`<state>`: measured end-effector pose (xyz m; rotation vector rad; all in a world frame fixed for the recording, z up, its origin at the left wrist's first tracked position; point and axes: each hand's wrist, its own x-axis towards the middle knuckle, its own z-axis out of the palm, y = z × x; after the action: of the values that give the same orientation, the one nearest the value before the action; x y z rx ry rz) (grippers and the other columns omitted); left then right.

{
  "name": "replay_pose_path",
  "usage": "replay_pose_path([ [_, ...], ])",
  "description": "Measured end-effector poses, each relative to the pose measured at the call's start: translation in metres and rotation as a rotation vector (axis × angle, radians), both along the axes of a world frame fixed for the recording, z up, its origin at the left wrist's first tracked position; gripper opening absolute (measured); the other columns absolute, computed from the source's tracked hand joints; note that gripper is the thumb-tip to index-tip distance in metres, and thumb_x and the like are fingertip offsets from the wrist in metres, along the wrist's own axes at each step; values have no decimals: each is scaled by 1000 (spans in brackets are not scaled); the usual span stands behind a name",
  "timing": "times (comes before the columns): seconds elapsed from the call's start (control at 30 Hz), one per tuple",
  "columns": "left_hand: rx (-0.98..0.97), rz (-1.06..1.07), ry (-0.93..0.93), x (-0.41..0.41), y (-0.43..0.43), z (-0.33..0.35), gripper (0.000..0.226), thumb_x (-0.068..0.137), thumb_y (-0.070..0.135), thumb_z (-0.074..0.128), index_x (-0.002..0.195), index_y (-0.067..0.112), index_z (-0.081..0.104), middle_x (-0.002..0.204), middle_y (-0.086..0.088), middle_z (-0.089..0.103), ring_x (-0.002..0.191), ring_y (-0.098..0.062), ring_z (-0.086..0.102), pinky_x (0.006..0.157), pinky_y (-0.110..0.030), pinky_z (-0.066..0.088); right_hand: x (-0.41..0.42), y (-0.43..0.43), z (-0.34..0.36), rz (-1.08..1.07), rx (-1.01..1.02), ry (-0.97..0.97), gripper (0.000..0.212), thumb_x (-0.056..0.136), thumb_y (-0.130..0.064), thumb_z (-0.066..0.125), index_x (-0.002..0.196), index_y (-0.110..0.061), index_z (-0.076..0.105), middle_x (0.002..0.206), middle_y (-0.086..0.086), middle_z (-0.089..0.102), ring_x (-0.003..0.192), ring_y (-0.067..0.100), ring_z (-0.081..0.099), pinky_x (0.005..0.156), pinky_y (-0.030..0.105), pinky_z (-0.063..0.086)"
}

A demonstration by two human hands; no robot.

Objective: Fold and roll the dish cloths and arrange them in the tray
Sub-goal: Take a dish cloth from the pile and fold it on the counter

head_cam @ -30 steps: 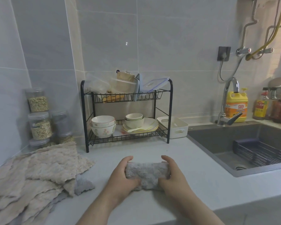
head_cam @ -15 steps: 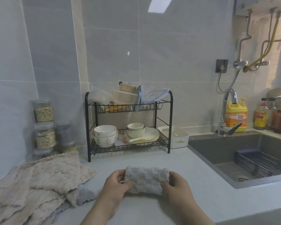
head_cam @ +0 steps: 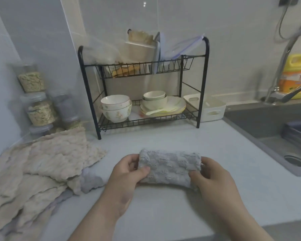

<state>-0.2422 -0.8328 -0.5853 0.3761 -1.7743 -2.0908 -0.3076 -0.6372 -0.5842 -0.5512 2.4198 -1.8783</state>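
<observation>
A rolled grey dish cloth (head_cam: 169, 166) is held just above the counter, lying crosswise in front of me. My left hand (head_cam: 127, 173) grips its left end, thumb on top and fingers behind. My right hand (head_cam: 210, 178) grips its right end the same way. A pile of beige dish cloths (head_cam: 42, 164) lies spread on the counter at the left, with a grey cloth (head_cam: 92, 180) poking out from under it. The white tray (head_cam: 210, 108) with handle slots stands at the back, right of the dish rack, and looks empty.
A black two-tier dish rack (head_cam: 142, 87) with bowls and plates stands at the back. Stacked jars (head_cam: 36, 100) fill the left corner. The sink (head_cam: 276, 129) and tap (head_cam: 285, 66) are at the right, with a yellow detergent bottle (head_cam: 295, 75) behind.
Both hands have lifted the rolled grey cloth off the counter and shifted their grip to its ends. The view has moved closer to the rack and tray.
</observation>
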Motion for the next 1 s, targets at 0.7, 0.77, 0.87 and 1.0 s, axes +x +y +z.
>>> replay_pose_path([
  [0.7,325,-64,-468,-19,7,84,17,88,-8,56,97,2,66,84,-5,75,75,-14,71,82,-32,54,-16,4,97,-116,-57,-764,9,81,3,56,79,-2,63,74,12,48,70,21,45,60,29,52],
  [0.77,344,-133,-394,-27,19,111,17,85,-5,59,99,1,66,92,-10,75,81,-18,72,80,-32,57,-16,19,131,-116,-247,-754,16,78,-2,56,86,-8,69,79,20,52,75,26,53,79,40,59],
  [0.87,371,-295,-272,-51,53,157,40,64,13,81,99,0,67,98,-15,73,85,-21,71,70,-27,58,-15,61,188,-207,-379,-623,26,76,-8,57,97,-13,73,96,29,66,88,35,66,88,46,56],
  [1.0,386,-594,-176,-101,135,217,73,37,30,97,100,4,70,104,-17,72,92,-25,70,73,-28,58,-14,145,246,-374,-458,-452,30,91,1,51,110,-12,70,100,14,74,97,31,70,87,40,55],
])
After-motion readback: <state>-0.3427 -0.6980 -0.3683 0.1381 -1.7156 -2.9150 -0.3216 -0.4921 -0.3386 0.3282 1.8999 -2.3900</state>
